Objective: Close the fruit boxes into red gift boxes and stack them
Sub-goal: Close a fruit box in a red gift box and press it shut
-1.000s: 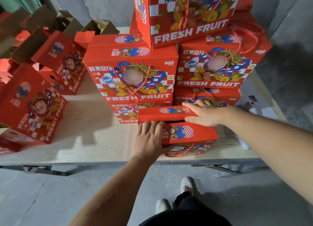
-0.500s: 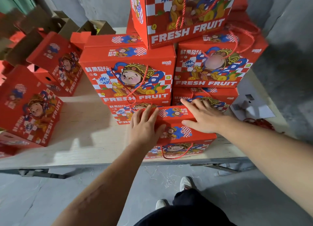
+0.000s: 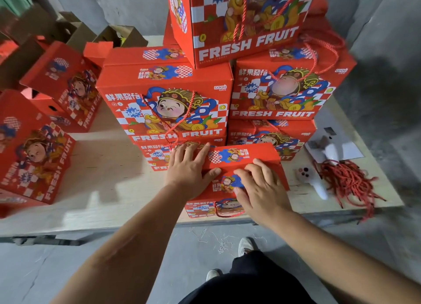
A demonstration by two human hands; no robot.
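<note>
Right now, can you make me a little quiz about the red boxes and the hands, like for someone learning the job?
1. True or false: both hands are on top of the front gift box at the table edge.
2. What lies on the table to the right of that box? A) a bundle of red cords B) a roll of tape C) scissors
3. Fill in: the big English words on the stacked boxes read "FRESH ____".

Key
1. True: the left hand and right hand rest on its top flaps.
2. A, the red cords.
3. FRUIT
</note>
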